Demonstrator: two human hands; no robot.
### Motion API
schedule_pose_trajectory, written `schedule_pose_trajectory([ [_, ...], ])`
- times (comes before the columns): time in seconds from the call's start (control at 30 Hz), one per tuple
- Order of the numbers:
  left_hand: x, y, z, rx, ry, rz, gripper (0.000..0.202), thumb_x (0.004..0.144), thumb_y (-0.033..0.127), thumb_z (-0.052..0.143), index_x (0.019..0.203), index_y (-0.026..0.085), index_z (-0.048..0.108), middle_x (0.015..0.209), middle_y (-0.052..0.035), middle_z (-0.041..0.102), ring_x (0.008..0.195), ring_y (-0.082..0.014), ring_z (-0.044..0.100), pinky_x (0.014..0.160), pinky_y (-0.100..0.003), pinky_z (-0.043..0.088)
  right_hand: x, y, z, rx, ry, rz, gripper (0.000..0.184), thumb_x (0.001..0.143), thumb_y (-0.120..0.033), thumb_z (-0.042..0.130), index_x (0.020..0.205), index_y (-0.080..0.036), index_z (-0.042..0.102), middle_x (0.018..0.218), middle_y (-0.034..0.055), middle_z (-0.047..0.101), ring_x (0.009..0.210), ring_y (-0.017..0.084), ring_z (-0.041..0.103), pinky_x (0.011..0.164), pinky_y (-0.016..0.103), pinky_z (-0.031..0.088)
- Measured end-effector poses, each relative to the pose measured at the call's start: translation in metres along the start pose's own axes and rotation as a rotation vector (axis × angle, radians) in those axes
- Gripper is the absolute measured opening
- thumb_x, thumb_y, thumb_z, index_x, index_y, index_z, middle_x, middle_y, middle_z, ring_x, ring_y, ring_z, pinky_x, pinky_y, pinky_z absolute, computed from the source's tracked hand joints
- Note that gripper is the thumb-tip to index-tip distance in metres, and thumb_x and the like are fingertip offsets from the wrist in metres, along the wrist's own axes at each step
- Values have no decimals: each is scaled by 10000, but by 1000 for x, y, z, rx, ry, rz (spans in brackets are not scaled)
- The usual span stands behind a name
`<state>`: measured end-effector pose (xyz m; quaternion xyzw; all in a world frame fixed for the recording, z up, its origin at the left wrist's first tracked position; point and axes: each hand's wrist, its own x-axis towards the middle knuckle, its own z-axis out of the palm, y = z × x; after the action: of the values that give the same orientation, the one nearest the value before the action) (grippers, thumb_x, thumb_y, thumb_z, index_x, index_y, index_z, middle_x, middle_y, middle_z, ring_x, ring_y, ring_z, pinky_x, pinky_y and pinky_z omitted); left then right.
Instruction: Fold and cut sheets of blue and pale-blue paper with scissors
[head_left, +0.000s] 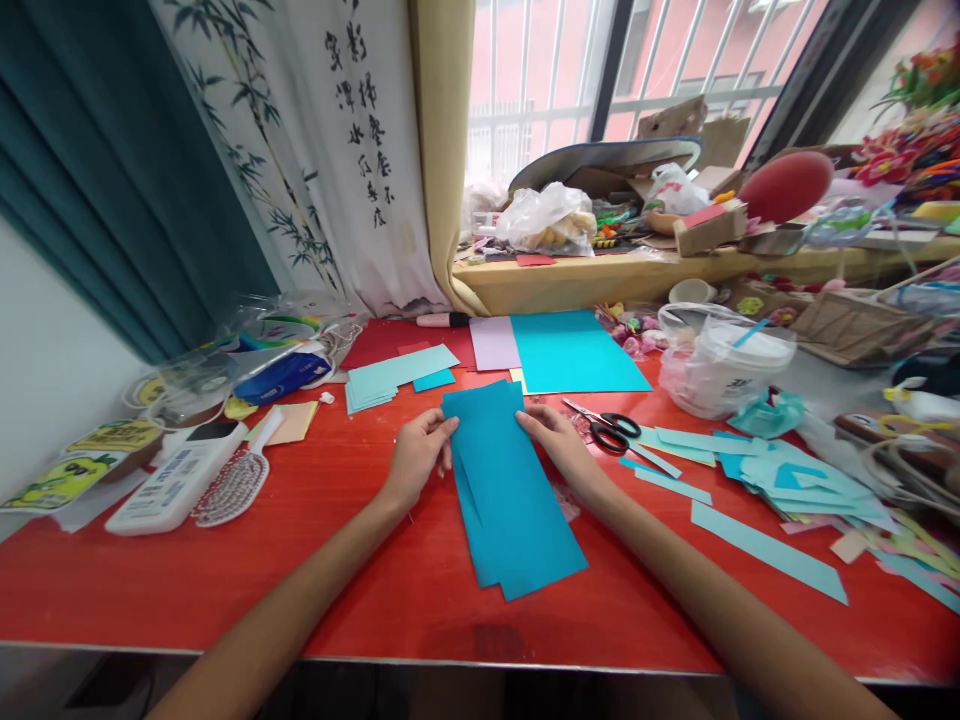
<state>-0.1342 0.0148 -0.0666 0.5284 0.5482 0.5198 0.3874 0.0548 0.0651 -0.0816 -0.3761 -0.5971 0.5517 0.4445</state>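
Two overlapping strips of blue paper (510, 500) are held between my hands over the red table, their edges not lined up. My left hand (421, 452) pinches the upper left edge with thumb and fingers. At the upper right edge, my right hand (556, 440) grips the paper, its fingertips partly hidden behind it. Just right of that hand lie scissors (611, 425) with black handles, blades spread a little. Beyond the strips are a large bright blue sheet (574, 350), a lilac sheet (495, 344) and pale blue strips (397, 375).
Paper offcuts (810, 480) are heaped on the right near a white bucket (735, 365) in a plastic bag. A hairbrush (236, 480) and a white box-shaped device (176, 480) lie on the left. The red table's (360, 600) front edge runs below my forearms.
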Motion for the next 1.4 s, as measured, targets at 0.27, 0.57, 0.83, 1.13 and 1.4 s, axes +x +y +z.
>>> schedule_pose_trajectory([
  [0.27, -2, 0, 0, 16, 36, 12, 318, 792, 466, 500, 645, 185, 473, 372, 55, 477, 309, -78, 411, 351, -184, 326, -3, -3, 7, 299, -201, 126, 284, 705, -356, 650, 943, -205, 617, 920, 30, 685, 827, 225, 637, 737, 357, 506],
  [0.57, -3, 1, 1, 1, 31, 23, 294, 801, 455, 492, 699, 179, 508, 395, 49, 490, 330, -86, 441, 349, -183, 341, -5, -3, 7, 291, -141, 144, 237, 728, -330, 635, 927, -204, 615, 941, 33, 680, 823, 219, 638, 736, 355, 509],
  [0.83, -2, 1, 1, -18, 48, 26, 276, 785, 449, 513, 734, 178, 529, 414, 48, 492, 341, -89, 453, 339, -180, 330, -6, -4, 8, 294, -119, 136, 265, 712, -340, 647, 936, -202, 626, 936, 37, 685, 813, 223, 641, 700, 344, 513],
  [1.13, -1, 1, 1, -30, 63, 19, 293, 771, 461, 526, 711, 174, 542, 429, 44, 495, 346, -87, 463, 331, -180, 325, -6, -4, 9, 314, -137, 115, 269, 722, -359, 639, 943, -207, 623, 938, 31, 685, 793, 211, 645, 729, 344, 508],
  [1.4, -1, 1, 1, -23, 64, 23, 287, 779, 453, 522, 721, 173, 549, 437, 44, 497, 348, -87, 466, 330, -181, 334, -8, -2, 8, 341, -146, 106, 264, 733, -350, 632, 961, -217, 624, 970, 31, 679, 825, 223, 645, 760, 368, 510],
])
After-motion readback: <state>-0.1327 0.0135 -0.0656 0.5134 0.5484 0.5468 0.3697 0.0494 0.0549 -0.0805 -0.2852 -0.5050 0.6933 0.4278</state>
